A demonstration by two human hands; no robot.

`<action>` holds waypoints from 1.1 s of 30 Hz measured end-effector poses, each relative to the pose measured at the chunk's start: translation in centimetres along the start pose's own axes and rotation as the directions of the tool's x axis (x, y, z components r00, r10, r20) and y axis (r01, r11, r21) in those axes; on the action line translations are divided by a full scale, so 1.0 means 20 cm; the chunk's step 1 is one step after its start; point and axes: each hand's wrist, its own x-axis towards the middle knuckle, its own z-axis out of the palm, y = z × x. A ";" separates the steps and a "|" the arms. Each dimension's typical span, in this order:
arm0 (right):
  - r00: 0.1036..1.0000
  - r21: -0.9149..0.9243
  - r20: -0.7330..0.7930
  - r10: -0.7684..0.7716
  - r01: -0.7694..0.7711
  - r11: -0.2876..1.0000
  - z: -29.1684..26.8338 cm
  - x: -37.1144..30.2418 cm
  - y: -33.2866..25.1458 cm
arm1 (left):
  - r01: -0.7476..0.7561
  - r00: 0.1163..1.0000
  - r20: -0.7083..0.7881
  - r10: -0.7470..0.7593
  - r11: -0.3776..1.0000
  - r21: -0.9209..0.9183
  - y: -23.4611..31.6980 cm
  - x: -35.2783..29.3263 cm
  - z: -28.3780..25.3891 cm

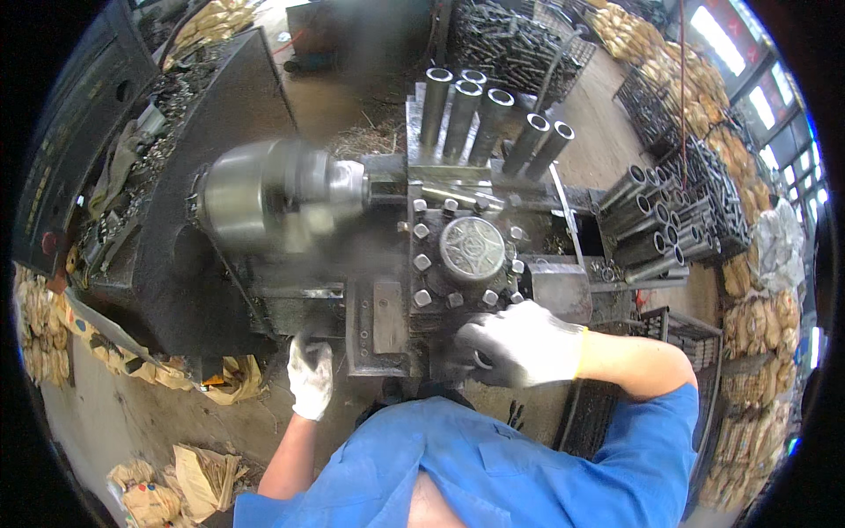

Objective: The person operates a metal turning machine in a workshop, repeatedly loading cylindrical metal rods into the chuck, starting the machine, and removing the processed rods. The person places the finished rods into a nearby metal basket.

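Observation:
A lathe stands in front of me. Its metal chuck [242, 189] is blurred, and a short bright workpiece [350, 180] sticks out of its right end. To the right is the tool post [472, 248], with a round cap and several square-headed bolts. My right hand [528, 345], in a white glove, is closed around a dark handle [482, 359] at the near side of the tool post. My left hand [310, 378], also gloved, is beside the near edge of the machine with its fingers curled; what they hold, if anything, is hidden.
Several steel tubes [464, 114] stand upright behind the tool post. More tubes [647, 220] lie piled at the right. Metal chips cover the dark housing [176, 114] at the left. Crates of metal parts [515, 44] stand at the back, and crumpled brown paper [198, 480] lies on the floor.

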 end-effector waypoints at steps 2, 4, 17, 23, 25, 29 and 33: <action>0.994 0.172 -0.107 0.036 -0.017 0.985 -0.20 0.02 -0.09 | 0.049 0.999 -0.026 -0.048 0.997 0.056 -0.10 -0.06 -0.02; 0.955 0.187 -0.296 -0.030 0.088 0.978 -0.42 0.05 -0.09 | 0.061 0.997 -0.060 -0.057 0.996 0.059 -0.14 -0.12 -0.05; 0.889 -0.489 -0.144 0.435 -0.446 0.750 -0.48 0.69 0.74 | 0.376 0.901 -0.175 -0.397 0.915 -0.146 -0.79 -0.33 -0.19; 0.938 -0.384 0.058 0.343 -0.296 0.875 -0.30 0.80 0.91 | 0.398 0.651 -0.386 -0.654 0.727 -0.559 -0.92 -0.36 -0.40; 0.967 -0.286 0.050 0.251 -0.227 0.931 -0.20 0.80 1.07 | 0.414 0.578 -0.402 -0.710 0.680 -0.605 -0.90 -0.30 -0.49; 0.999 -0.111 -0.026 0.029 -0.031 0.993 -0.04 0.84 1.32 | 0.304 0.504 -0.480 -0.718 0.667 -0.680 -0.98 -0.26 -0.70; 0.993 -0.109 0.077 0.090 -0.081 0.991 -0.06 1.03 1.16 | 0.153 0.506 -0.418 -0.754 0.556 -0.817 -0.99 -0.21 -0.83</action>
